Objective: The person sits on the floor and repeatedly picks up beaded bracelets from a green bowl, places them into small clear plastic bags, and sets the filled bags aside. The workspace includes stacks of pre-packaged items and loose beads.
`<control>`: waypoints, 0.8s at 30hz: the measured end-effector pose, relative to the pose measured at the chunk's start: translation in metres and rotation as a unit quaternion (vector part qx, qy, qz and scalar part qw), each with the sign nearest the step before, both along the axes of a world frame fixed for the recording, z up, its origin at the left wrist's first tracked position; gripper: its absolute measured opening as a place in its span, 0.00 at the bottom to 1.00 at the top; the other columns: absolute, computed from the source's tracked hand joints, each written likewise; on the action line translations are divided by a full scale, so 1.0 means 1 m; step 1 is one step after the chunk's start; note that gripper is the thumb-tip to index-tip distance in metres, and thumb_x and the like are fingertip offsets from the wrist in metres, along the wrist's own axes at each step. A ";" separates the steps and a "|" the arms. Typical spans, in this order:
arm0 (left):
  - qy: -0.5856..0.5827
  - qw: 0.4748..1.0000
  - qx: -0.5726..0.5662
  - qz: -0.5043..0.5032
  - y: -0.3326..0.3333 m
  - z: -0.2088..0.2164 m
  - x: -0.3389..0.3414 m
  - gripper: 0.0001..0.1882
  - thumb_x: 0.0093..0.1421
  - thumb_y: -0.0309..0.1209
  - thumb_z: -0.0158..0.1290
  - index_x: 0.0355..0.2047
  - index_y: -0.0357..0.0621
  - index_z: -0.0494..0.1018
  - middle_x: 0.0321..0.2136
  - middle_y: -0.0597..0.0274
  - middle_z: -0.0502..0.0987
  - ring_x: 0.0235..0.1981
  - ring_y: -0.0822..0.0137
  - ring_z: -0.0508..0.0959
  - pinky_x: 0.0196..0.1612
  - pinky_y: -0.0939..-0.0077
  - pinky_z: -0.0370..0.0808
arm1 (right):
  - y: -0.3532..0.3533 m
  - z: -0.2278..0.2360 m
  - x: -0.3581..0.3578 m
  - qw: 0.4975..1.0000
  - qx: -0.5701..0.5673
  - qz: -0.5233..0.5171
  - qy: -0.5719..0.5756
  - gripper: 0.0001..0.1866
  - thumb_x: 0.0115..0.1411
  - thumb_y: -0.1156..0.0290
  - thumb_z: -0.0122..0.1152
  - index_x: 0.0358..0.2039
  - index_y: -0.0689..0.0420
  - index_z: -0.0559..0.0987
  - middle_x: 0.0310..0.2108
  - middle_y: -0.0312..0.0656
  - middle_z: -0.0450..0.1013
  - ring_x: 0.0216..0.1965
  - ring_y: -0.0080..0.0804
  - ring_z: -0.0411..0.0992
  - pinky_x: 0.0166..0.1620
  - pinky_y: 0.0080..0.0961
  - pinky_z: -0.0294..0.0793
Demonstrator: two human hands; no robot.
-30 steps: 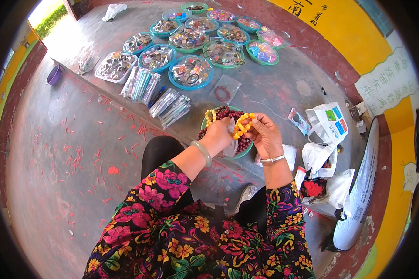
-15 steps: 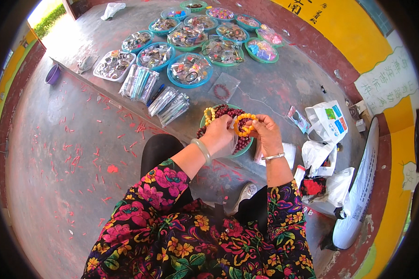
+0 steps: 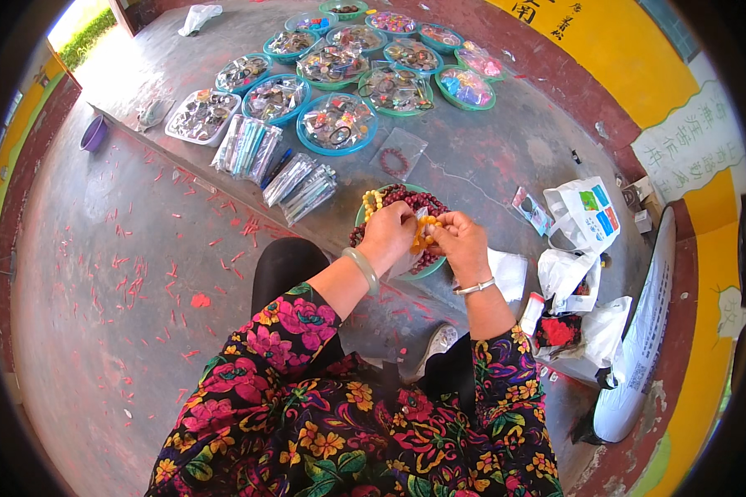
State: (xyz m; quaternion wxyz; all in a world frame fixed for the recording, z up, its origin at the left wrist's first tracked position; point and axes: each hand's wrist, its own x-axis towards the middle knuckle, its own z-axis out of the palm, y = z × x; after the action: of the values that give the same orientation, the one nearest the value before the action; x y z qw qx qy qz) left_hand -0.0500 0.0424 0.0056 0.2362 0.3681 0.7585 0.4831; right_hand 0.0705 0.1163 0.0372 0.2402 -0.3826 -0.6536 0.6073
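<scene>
Over a green basin (image 3: 428, 272) of dark red bead bracelets (image 3: 413, 199), my two hands meet. My right hand (image 3: 464, 245) pinches a yellow-orange bead bracelet (image 3: 423, 235). A clear plastic bag (image 3: 404, 263) is gripped by my left hand (image 3: 387, 234), its lower part hanging under the fingers. The bracelet sits at the bag's side, partly covered by my fingers; how far it lies inside cannot be made out. Pale yellow beads (image 3: 371, 201) rest on the basin's left rim.
Beyond the basin lie a bagged red bracelet (image 3: 394, 161), bundled packets (image 3: 300, 187) and several filled basins (image 3: 337, 124). To the right are a stack of clear bags (image 3: 508, 272), white carrier bags (image 3: 583, 217) and a long silvery sack (image 3: 638, 348). Red scraps (image 3: 201, 300) litter the floor.
My right hand has moved left, bringing the bracelet up against the plastic bag in my left hand. The bracelet's ring, round and open before, is now mostly behind fingers and plastic.
</scene>
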 end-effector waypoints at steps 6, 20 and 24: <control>-0.010 1.000 0.015 -0.017 0.000 -0.002 -0.001 0.08 0.49 0.30 0.50 0.24 0.37 0.73 0.20 0.52 0.75 0.23 0.60 0.76 0.29 0.70 0.71 | 0.001 -0.018 0.001 0.956 0.243 0.014 -0.163 0.08 0.48 0.69 0.59 0.27 0.59 0.75 0.20 0.43 0.74 0.23 0.36 0.74 0.27 0.28 0.71; -0.230 0.969 0.082 -0.027 0.000 -0.007 -0.012 0.04 0.52 0.24 0.49 0.24 0.36 0.71 0.22 0.61 0.73 0.24 0.71 0.74 0.27 0.78 0.73 | 0.003 -0.010 0.001 0.981 0.181 -0.031 -0.058 0.06 0.49 0.76 0.55 0.30 0.59 0.76 0.22 0.43 0.75 0.24 0.30 0.75 0.29 0.23 0.73; -0.443 0.876 0.188 -0.005 -0.003 0.009 -0.018 0.01 0.55 0.23 0.49 0.27 0.40 0.70 0.25 0.64 0.72 0.26 0.72 0.73 0.32 0.77 0.73 | 0.021 -0.013 0.009 0.991 0.129 -0.017 -0.014 0.11 0.49 0.80 0.53 0.35 0.64 0.74 0.30 0.43 0.75 0.32 0.26 0.74 0.35 0.19 0.73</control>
State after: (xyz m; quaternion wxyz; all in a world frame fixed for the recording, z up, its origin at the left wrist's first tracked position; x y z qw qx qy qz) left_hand -0.0677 0.0390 0.0149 0.4762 0.1563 0.4673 0.7283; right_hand 0.0800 0.1375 0.0247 0.2886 -0.3675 -0.7230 0.5088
